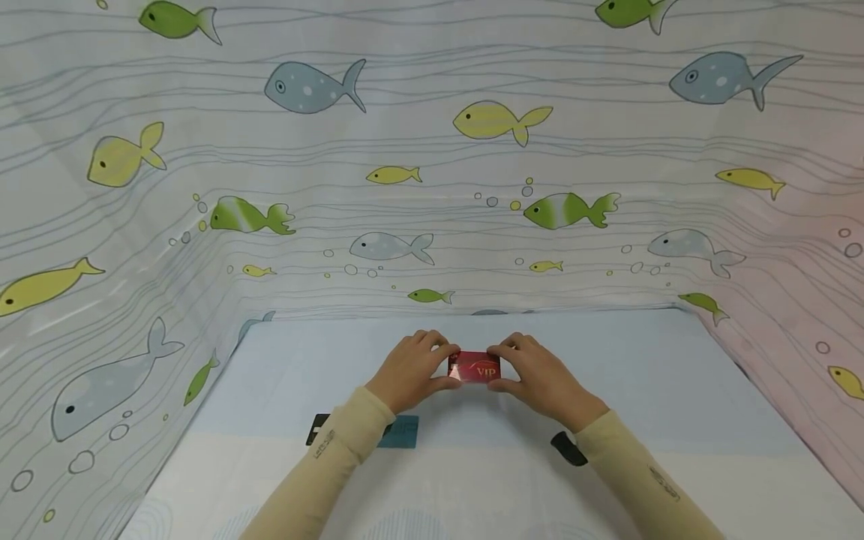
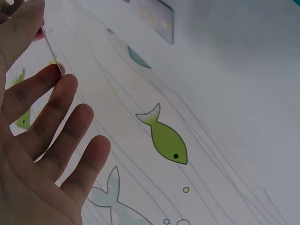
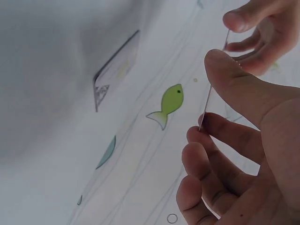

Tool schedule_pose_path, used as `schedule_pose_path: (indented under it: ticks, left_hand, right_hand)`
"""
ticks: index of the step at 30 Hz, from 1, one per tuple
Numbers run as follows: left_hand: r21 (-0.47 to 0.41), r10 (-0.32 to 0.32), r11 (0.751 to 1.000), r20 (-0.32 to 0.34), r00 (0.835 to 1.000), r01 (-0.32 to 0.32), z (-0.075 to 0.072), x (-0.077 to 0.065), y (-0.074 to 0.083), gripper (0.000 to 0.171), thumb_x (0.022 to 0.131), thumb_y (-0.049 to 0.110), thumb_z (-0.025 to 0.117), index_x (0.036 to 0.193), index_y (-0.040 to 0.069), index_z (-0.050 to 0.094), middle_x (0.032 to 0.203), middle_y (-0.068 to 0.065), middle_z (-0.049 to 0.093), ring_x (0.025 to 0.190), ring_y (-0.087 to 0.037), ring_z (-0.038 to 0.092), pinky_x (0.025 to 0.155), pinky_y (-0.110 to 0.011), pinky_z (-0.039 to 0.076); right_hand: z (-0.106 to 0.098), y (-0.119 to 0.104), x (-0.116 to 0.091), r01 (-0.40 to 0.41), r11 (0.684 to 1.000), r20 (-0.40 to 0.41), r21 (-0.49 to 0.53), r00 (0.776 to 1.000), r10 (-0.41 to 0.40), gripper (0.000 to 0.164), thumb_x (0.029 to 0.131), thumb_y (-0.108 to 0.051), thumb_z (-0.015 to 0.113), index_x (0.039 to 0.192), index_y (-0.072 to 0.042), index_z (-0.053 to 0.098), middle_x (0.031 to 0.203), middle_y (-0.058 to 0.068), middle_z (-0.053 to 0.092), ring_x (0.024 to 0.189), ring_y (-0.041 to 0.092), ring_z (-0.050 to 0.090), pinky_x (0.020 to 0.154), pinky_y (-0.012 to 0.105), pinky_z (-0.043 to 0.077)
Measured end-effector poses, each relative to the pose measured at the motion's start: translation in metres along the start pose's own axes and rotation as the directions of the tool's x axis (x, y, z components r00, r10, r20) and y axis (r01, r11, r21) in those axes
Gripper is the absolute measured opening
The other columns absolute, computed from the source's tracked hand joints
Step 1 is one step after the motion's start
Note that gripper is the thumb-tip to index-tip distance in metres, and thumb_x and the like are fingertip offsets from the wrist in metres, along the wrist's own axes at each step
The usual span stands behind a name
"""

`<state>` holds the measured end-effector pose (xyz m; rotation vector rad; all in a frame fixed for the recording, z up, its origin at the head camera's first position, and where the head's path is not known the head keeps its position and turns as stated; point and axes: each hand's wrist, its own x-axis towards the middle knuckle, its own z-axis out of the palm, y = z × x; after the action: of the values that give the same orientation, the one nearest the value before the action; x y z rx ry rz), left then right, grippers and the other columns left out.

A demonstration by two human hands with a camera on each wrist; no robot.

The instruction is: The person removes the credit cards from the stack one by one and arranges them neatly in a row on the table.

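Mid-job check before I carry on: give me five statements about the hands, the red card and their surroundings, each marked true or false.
1. The left hand and right hand both grip the red card. True.
2. The red card lies flat. False: it is held up off the pale surface.
3. The teal card is partly covered by the left sleeve. True.
4. The red card reads "SALE". False: it reads "VIP".
5. The wall covering is printed with fish. True.
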<state>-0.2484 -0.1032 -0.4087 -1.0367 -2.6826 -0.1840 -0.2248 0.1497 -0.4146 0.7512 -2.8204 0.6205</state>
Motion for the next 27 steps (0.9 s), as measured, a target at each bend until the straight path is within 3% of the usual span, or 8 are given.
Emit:
schedule_pose_path:
  ticks: [9, 27]
  left_hand:
    - [-0.015, 0.036, 0.999, -0.069, 0.997, -0.037, -0.006, -0.012, 0.008, 0.056, 0.083, 0.046, 0.081, 0.127, 0.015, 0.068, 0.116, -0.004, 0.063, 0.11, -0.022, 0.059, 0.095, -0.04, 0.053]
    - [0.01, 0.013, 1.0, -0.075, 0.997, -0.012, -0.009, -0.037, 0.019, 0.057, 0.081, 0.048, 0.082, 0.125, 0.016, 0.069, 0.114, -0.002, 0.063, 0.111, -0.023, 0.06, 0.096, -0.041, 0.053]
  right_hand:
    - [-0.009, -0.009, -0.011, 0.062, 0.998, -0.034, -0.015, 0.997, -0.063, 0.06, 0.08, -0.036, 0.086, 0.131, -0.012, 0.068, 0.114, 0.003, 0.06, 0.104, 0.017, 0.057, 0.084, 0.034, 0.056]
    - [-0.001, -0.021, -0.023, 0.15, 0.987, -0.038, -0.055, 0.988, -0.153, 0.059, 0.078, -0.038, 0.087, 0.129, -0.013, 0.069, 0.109, 0.001, 0.058, 0.097, 0.013, 0.057, 0.077, 0.028, 0.055]
